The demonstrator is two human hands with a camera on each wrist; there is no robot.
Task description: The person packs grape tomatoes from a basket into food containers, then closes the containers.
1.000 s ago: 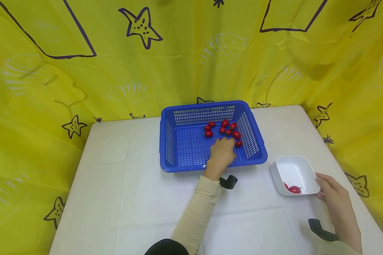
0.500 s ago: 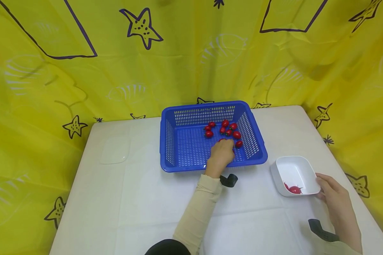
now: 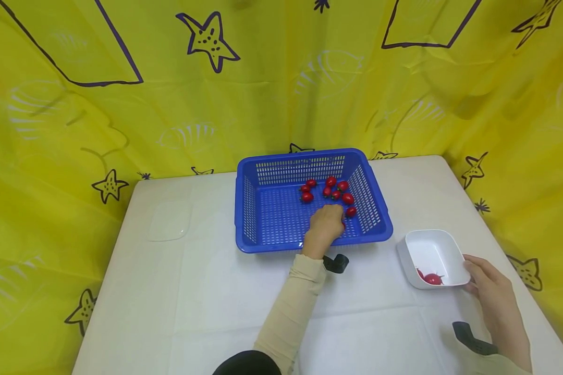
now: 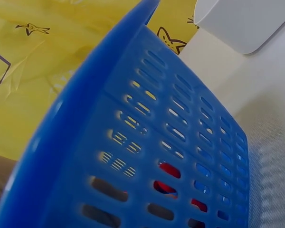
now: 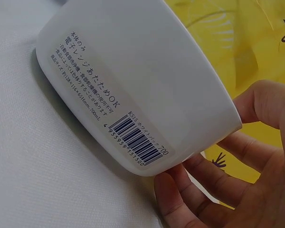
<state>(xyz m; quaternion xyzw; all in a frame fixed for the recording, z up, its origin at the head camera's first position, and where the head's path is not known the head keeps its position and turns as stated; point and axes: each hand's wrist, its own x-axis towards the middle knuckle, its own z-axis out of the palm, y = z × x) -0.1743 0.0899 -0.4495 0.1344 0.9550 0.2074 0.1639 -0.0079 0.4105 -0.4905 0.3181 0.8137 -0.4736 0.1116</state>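
My left hand reaches over the near rim into a blue plastic basket, fingers curled downward. A cherry tomato shows red at the right side of that hand, in its grip; the fingertips are hidden. Several other cherry tomatoes lie in the basket's right half. In the left wrist view the basket's slotted wall covers the hand, with bits of red behind it. On the right, my right hand holds a white square container by its corner wall, tilted toward me. Red cherry tomatoes sit inside it.
A clear, flat lid-like piece lies at the left of the white-covered table. Yellow patterned curtains stand behind the table and along both sides. Dark wrist camera mounts sit on both wrists.
My left hand has shifted slightly within the basket; a tomato seen at its upper edge is now out of sight. The right hand and the container have stayed in place.
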